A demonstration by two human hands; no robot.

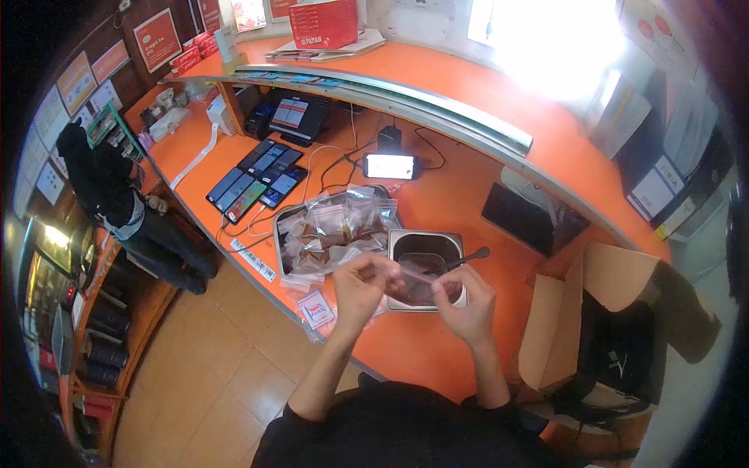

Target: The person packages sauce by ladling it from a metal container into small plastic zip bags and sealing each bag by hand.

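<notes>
Both my hands are raised over a square metal container (427,235) on the orange counter. My left hand (363,287) pinches one side of a small clear plastic bag (419,279), and my right hand (466,300) pinches its other side. The bag looks empty, though its inside is hard to make out. A dark spoon handle (474,256) sticks out of the container to the right. Just left of it, a metal tray (278,243) is heaped with small clear bags (335,222) of brown contents. Near my left wrist lies a plastic packet with a printed label (316,310).
Several phones (253,187) and a lit phone (390,166) rest behind the tray, among cables. A dark tablet (524,218) lies to the right. An open cardboard box (546,331) stands at the right edge. A co-worker (117,195) stands at the far left.
</notes>
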